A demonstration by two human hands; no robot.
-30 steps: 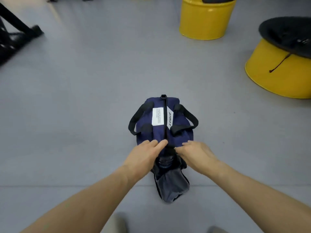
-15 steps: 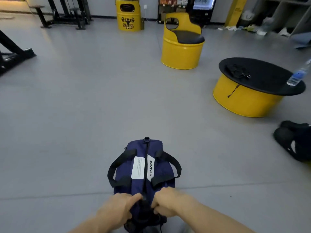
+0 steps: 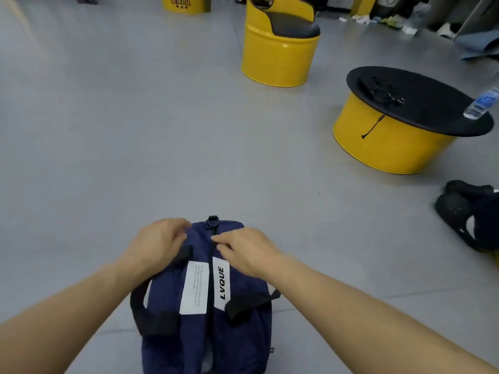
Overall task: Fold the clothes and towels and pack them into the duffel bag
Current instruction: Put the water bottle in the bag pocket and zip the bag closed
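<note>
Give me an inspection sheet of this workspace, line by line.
Surface: grey floor.
Job's things: navy bag on the floor, zip shut where visible; dark bundle at right, maybe clothes.
Clutter: bottle and black straps on the round table.
Hands: left hand holds the bag's far end; right hand pinches the zip there.
Cables: black cord hangs off the table.
Surroundings: yellow drum chair; litter by the far wall.

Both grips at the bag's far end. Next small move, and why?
Probably draw the zip the last bit to the D-ring. The right grip pinches the zip just short of the ring, the left grip holds the bag at its far end, bracing it, and the zip behind looks closed.
</note>
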